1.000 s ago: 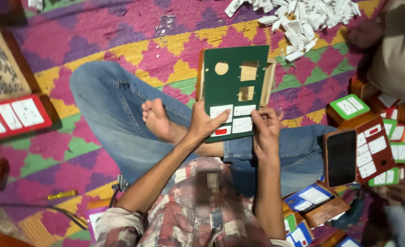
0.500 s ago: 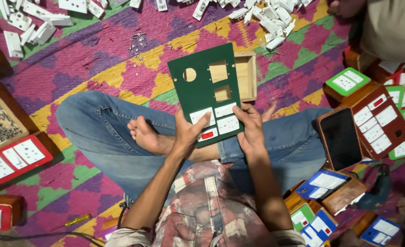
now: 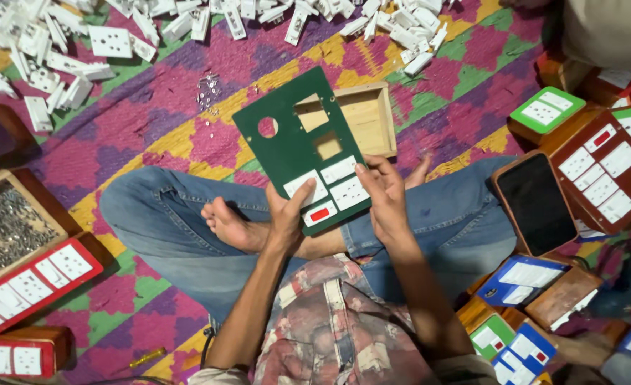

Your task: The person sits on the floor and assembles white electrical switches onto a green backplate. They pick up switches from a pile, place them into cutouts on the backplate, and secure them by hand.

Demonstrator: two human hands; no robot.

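Note:
I sit cross-legged on a patterned mat and hold a green panel [image 3: 298,146] over my lap. The panel has a round hole, two square cut-outs, and white sockets plus a small red switch fitted along its lower end. My left hand [image 3: 287,217] grips the lower edge, thumb on the sockets. My right hand [image 3: 383,196] grips the lower right corner, fingers on a white socket. An open wooden box [image 3: 369,117] lies on the mat behind the panel.
A pile of white plastic socket parts [image 3: 80,50] lies at the top. A wooden tray of screws [image 3: 5,228] and red panels [image 3: 30,281] sit left. A phone [image 3: 536,203] and finished boards [image 3: 601,175] sit right. A yellow screwdriver [image 3: 148,356] lies near my knee.
The view has shifted, so the panel and hands sit lower and further right in frame. The panel is tilted more to the left; both hands keep their grip.

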